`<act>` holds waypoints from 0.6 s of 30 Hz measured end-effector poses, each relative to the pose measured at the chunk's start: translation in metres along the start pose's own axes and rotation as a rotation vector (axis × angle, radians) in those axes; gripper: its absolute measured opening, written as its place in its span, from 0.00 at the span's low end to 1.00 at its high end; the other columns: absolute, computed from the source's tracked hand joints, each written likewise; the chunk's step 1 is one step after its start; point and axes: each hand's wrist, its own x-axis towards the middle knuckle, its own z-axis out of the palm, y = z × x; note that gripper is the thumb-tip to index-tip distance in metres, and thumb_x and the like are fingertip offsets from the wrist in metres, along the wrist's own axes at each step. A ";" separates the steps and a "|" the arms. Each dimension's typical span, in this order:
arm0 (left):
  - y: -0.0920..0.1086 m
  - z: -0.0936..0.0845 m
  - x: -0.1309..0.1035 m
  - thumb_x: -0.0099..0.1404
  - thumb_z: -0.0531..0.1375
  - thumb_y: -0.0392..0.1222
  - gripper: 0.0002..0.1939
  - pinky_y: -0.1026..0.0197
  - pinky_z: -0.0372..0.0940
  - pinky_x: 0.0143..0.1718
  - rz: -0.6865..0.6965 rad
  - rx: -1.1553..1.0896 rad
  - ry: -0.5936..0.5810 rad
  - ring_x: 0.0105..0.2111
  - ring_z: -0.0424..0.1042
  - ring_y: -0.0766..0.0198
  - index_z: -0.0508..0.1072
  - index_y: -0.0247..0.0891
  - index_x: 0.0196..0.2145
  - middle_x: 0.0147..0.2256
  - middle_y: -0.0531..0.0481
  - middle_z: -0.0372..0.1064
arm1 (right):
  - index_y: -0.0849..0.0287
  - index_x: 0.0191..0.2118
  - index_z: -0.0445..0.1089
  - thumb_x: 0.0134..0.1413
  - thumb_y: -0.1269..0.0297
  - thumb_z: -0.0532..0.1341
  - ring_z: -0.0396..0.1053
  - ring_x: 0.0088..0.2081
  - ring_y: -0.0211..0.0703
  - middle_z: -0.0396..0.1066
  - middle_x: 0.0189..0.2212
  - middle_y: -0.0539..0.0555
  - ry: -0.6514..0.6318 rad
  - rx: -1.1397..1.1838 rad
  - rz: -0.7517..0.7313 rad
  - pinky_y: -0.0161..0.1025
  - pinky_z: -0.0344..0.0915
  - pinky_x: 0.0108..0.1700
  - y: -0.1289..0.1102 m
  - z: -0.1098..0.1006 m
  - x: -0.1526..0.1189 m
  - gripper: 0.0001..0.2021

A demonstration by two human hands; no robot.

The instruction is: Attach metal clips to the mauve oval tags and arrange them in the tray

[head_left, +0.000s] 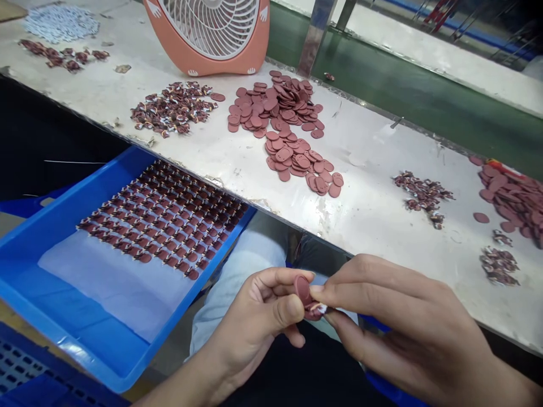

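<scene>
The left hand [263, 311] is pinching a reddish disc [302, 289] between thumb and fingers; the right hand [394, 316] is gripping a small maroon piece [313, 312] against it, thumb and forefinger nearly together. At nine to ten o'clock from them, seemingly joined pieces [161, 217] are covering the blue tray's [63, 319] far part, with white paper [114, 277] showing nearer. Much is apparently remaining: loose discs [297, 155] are lying toward twelve, loose maroon pieces [173, 107] toward eleven, and more of both around two.
</scene>
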 end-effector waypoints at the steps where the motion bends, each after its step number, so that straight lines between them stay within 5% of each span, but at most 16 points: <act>1: 0.000 0.000 0.000 0.55 0.73 0.42 0.11 0.75 0.68 0.21 0.000 0.001 -0.004 0.28 0.76 0.70 0.83 0.40 0.38 0.28 0.52 0.78 | 0.61 0.53 0.70 0.58 0.80 0.63 0.71 0.40 0.33 0.74 0.39 0.52 0.004 -0.010 0.000 0.28 0.71 0.43 0.000 0.001 0.001 0.18; 9: 0.001 -0.008 -0.002 0.56 0.72 0.44 0.13 0.75 0.68 0.21 -0.033 -0.055 -0.111 0.29 0.77 0.68 0.82 0.43 0.40 0.31 0.51 0.78 | 0.63 0.53 0.68 0.58 0.72 0.65 0.72 0.40 0.37 0.75 0.37 0.54 0.058 -0.115 -0.040 0.32 0.72 0.43 -0.006 -0.003 0.003 0.17; 18: -0.003 -0.024 0.009 0.55 0.73 0.47 0.18 0.75 0.69 0.22 -0.189 -0.156 -0.135 0.26 0.73 0.71 0.81 0.35 0.41 0.30 0.50 0.71 | 0.60 0.46 0.74 0.58 0.70 0.66 0.69 0.32 0.36 0.73 0.31 0.51 0.088 0.098 0.147 0.34 0.70 0.35 0.009 0.013 0.009 0.10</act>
